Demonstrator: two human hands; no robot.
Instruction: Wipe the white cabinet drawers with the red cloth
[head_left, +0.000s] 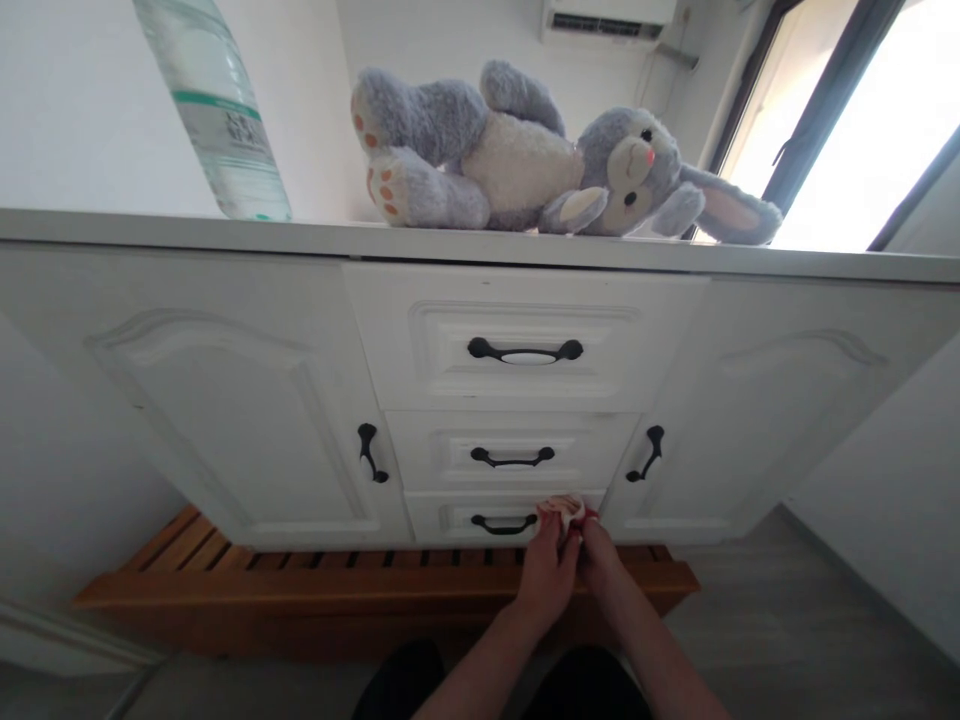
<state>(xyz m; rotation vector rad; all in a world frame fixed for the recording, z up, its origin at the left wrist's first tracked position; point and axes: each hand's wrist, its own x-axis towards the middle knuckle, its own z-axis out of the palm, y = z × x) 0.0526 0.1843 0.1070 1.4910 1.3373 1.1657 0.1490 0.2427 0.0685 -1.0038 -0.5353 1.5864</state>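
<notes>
L hand & R hand sit close together, both pinching a small pink/white item, prob cloth, can't tell exactly, pressed at the top edge of the bottom drawer, just R of its black handle. Looks like mid-step handling it at the drawer front; next needs steady grip. Above: plush bunny, water bottle on cabinet top

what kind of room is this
Probably a room in a home, perhaps a bedroom or living room: a white cabinet with drawers, a plush rabbit lying on top of it, and a wall air conditioner beside a window.
</notes>
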